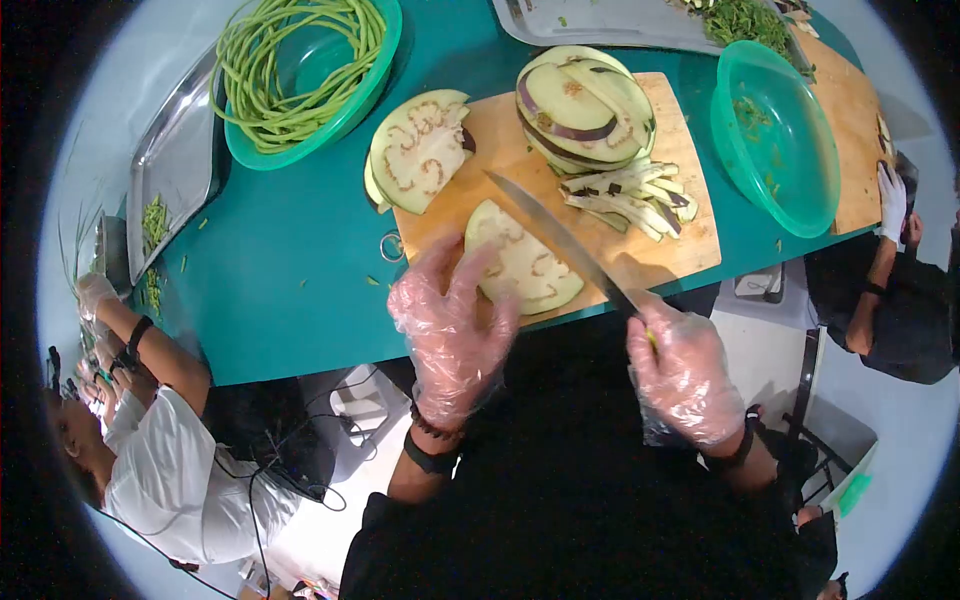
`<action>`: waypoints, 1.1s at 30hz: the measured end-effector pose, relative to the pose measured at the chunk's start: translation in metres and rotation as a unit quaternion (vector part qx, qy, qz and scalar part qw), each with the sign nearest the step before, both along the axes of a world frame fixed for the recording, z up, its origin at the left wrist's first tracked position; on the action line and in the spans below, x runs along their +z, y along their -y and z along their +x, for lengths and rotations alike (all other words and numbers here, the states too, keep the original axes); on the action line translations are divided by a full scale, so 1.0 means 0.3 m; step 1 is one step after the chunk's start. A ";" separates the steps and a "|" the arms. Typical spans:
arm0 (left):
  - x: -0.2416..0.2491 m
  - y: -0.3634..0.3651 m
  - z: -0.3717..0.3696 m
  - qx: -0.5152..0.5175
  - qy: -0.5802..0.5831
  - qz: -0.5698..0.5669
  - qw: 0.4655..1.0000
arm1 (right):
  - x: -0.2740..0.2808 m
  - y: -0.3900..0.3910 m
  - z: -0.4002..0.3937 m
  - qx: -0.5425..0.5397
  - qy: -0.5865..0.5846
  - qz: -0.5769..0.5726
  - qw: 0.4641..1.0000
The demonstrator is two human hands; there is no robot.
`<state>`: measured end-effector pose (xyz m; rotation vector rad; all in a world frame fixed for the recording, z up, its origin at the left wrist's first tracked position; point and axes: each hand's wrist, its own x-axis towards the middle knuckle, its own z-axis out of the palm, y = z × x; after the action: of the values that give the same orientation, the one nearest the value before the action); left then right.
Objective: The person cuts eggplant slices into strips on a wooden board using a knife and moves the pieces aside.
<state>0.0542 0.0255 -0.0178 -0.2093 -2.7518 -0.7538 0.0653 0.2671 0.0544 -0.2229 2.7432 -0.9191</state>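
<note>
My right hand point(685, 370), in a clear plastic glove, is closed round the handle of a kitchen knife point(560, 237). The blade points up and left, along the straight cut edge of a pale eggplant slice point(522, 265) on the wooden cutting board point(650, 110). My left hand point(452, 325), also gloved, has its fingers apart at the slice's left side, index finger and thumb overlapping it. More eggplant slices point(415, 145) lie at the board's left edge. A stack of round slices point(585, 100) rests at the back, with cut eggplant strips point(635, 198) in front.
A green bowl of long beans point(300, 75) stands back left, beside a metal tray point(180, 160). Another green bowl point(775, 140) is at right, near a tray with chopped greens point(745, 25). Co-workers flank the table: a person in white point(190, 470) and a gloved hand point(892, 200).
</note>
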 end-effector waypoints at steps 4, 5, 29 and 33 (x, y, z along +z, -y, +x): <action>-0.022 0.018 -0.002 -0.010 -0.002 -0.004 1.000 | -0.007 0.067 -0.022 0.027 -0.008 0.060 0.998; -0.025 0.019 -0.004 -0.011 0.000 -0.004 1.000 | -0.007 0.070 -0.026 0.037 -0.017 0.071 0.997; -0.043 0.016 -0.009 -0.005 0.021 -0.016 1.000 | 0.031 0.082 -0.051 0.151 0.143 0.212 0.955; -0.052 0.020 -0.010 -0.003 0.017 -0.023 1.000 | 0.016 0.065 -0.055 0.175 0.128 0.202 0.955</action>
<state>0.0512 0.0196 -0.0333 -0.2151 -2.8050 -0.7016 0.0488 0.2476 0.0593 -0.4571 2.4656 -0.2626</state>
